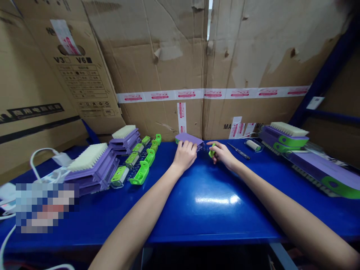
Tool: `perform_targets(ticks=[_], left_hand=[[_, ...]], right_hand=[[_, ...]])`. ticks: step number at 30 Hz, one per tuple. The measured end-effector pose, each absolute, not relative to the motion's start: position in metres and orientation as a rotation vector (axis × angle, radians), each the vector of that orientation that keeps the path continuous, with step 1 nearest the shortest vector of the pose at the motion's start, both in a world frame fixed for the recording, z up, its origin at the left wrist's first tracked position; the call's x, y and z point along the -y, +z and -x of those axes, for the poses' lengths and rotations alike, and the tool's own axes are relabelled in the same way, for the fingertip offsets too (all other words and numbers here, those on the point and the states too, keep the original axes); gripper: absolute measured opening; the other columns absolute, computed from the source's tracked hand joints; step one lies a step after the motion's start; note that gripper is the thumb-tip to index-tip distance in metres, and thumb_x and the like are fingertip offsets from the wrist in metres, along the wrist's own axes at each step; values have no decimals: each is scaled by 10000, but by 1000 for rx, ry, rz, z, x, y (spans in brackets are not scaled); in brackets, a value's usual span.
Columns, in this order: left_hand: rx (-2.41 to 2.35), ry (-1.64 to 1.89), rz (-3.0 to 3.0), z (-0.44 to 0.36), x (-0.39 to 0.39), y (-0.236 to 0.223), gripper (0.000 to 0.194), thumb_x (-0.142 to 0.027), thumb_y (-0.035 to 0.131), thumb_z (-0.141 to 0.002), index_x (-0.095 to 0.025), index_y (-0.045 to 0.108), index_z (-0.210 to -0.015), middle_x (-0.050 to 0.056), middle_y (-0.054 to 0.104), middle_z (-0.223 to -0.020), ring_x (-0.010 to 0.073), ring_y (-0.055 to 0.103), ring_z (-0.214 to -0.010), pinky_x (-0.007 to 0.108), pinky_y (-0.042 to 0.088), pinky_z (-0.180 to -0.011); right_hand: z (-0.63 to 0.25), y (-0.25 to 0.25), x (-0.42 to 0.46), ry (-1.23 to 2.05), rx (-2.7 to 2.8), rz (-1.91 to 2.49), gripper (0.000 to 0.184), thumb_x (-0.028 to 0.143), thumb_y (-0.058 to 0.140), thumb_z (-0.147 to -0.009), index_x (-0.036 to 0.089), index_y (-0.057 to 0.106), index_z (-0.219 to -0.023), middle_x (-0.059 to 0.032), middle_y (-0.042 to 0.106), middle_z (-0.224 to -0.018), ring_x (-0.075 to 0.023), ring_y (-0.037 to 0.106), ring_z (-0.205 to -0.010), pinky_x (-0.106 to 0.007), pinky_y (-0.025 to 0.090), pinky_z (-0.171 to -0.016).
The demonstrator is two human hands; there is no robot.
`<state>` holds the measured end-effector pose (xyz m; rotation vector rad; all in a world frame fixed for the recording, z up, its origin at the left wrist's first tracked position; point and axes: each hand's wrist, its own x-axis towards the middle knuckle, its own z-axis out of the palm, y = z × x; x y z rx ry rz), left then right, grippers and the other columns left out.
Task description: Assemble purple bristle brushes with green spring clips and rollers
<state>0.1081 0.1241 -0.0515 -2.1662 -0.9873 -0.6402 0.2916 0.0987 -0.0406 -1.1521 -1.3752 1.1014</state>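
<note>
My left hand (185,154) is curled over the near edge of a purple brush body (189,138) that lies at the back middle of the blue table (197,202). My right hand (222,153) is just right of it, fingers pinched on a small green plastic piece (212,151). The two hands are a short gap apart, both far out from me near the cardboard wall.
Left of my hands lie stacked purple brushes with white bristles (92,165) and a row of green handle parts (142,165). On the right are more purple and green brushes (287,135), a thin tool (238,150) and a small white roll (253,145). Cardboard boxes (180,63) close off the back.
</note>
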Motion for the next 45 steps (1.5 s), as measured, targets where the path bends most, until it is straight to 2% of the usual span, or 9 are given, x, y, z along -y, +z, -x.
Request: perform_targets(ticks=[7,11,14,17,20,28,35,45], left_hand=[[775,-661,2170,-123,-110,-50,253,-262,427,-886,-114,601,-996,93,599,-843,239,515,-826,405,326,-818],[709,-635,2170,-127,-106,-49,252,-264,409,-908,-120,588,-1011,84,594,-850,225,511,-814,389,325,-799],[719,-616,2183,-125,-106,-48,255,-281,415,-911,-120,580,-1021,87,590,-860,227,509,-823,378,325,-773],[717,-609,2191,-123,-107,-48,252,-295,432,-908,-121,578,-1017,86,585,-860,229,507,-829,374,320,-763],[694,-608,2194,-123,-107,-48,260,-320,449,-901,-122,579,-1009,83,584,-856,232,505,-826,370,315,-744],[742,-652,2165,-126,-103,-47,289,-352,444,-902,-112,590,-970,81,585,-811,237,506,-791,364,305,-716],[794,-652,2158,-128,-103,-47,279,-347,448,-898,-117,592,-960,88,583,-815,239,506,-802,372,311,-724],[745,-645,2220,-124,-103,-46,312,-358,387,-921,-122,591,-930,98,579,-811,235,511,-803,376,336,-725]], right_hand=[[-286,-44,-101,1075,1262,1293,531,254,570,-804,161,363,-1284,44,546,-559,-109,510,-431,-219,475,-383],[-287,-43,-99,1113,1243,1268,479,251,564,-825,166,393,-1264,20,576,-606,-107,537,-466,-205,476,-399],[-287,-41,-97,1120,1259,1267,387,252,551,-832,173,446,-1195,23,569,-602,-105,537,-466,-196,465,-392],[-287,-37,-96,1172,1310,1273,204,222,502,-839,169,517,-1035,32,539,-559,-97,512,-430,-187,443,-380],[-288,-36,-96,1221,1341,1272,124,205,459,-844,170,522,-945,32,529,-543,-95,501,-409,-183,422,-369],[-286,-39,-97,1176,1373,1294,108,205,408,-846,168,508,-857,32,518,-526,-82,473,-372,-162,350,-326],[-281,-41,-97,1077,1315,1260,193,222,438,-823,170,530,-985,50,489,-523,-86,476,-381,-166,374,-333],[-283,-36,-93,1205,1377,1282,109,249,439,-845,174,491,-786,23,528,-534,-84,490,-385,-169,383,-359]])
